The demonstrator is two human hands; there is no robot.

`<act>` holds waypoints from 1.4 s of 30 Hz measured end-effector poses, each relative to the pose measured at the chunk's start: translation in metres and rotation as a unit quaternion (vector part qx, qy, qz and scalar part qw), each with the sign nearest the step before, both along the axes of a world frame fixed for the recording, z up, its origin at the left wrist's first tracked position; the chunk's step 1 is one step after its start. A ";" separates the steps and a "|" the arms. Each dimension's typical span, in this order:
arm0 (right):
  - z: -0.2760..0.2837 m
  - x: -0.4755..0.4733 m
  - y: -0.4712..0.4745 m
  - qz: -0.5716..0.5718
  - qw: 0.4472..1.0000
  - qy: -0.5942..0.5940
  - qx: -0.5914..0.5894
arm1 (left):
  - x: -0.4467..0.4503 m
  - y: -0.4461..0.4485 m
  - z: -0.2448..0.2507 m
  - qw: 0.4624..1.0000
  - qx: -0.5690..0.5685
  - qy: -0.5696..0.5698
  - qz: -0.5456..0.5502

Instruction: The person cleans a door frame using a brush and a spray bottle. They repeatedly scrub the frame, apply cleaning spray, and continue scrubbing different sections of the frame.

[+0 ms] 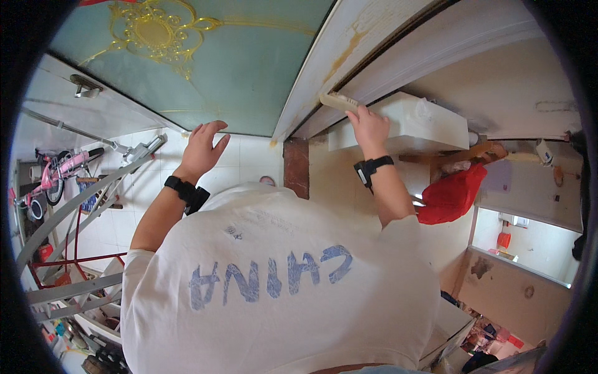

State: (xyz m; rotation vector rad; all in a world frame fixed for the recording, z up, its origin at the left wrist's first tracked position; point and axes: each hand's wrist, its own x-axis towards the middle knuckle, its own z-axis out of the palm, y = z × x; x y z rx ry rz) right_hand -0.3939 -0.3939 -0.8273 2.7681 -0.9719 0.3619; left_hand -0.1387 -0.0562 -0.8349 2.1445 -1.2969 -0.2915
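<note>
My right hand (371, 128) grips the handle of a cream-coloured scrubbing brush (337, 101), whose pale bristles face up and away from me. The tip of the brush is at the dark groove of a white door frame (322, 79), which carries brownish stains. Nothing is in my left hand (202, 148); its fingers are apart and bent, in front of the lower edge of a door. That door has a greenish frosted glass panel (243, 79) with a gold ornament (154, 32). Whether the left fingertips touch the door, I cannot tell.
A door handle (86, 86) sticks out on the left. Beyond stand a pink bicycle (65, 168) and a grey metal frame (74, 201). A reddish-brown threshold (296, 163) crosses the floor. At right are a white box (416, 124) and a red bag (453, 196).
</note>
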 end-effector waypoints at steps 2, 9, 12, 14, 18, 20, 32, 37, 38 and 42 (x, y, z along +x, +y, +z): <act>0.006 -0.003 -0.001 0.011 0.999 -0.041 -0.003 | 0.004 0.000 0.002 1.000 0.008 -0.008 0.005; 0.012 -0.005 0.004 0.084 0.996 -0.014 0.006 | 0.005 0.002 0.000 0.999 -0.027 -0.039 0.001; 0.016 0.007 0.005 0.066 0.995 -0.076 -0.024 | 0.005 0.008 0.001 0.999 -0.032 -0.042 0.008; 0.030 0.013 -0.003 0.087 0.993 -0.069 -0.037 | 0.009 0.012 0.003 0.998 -0.033 -0.045 0.015; 0.068 0.009 -0.020 0.069 0.992 -0.083 -0.062 | 0.017 0.018 0.001 0.998 -0.031 -0.053 0.026; 0.072 0.007 -0.022 0.087 0.984 -0.137 -0.070 | 0.015 0.020 -0.001 0.998 -0.027 -0.045 0.027; 0.068 0.005 -0.015 0.074 0.990 -0.116 -0.036 | 0.010 0.007 0.010 0.998 -0.035 -0.049 -0.010; 0.107 0.011 -0.014 0.002 0.985 -0.172 -0.006 | 0.010 0.006 0.006 0.998 -0.030 -0.049 -0.003; 0.105 0.015 -0.011 0.009 0.980 -0.198 0.011 | 0.010 0.005 0.005 0.998 -0.030 -0.061 -0.012; 0.097 0.013 -0.009 0.042 0.980 -0.192 -0.011 | 0.013 0.006 0.007 0.996 -0.044 -0.074 -0.026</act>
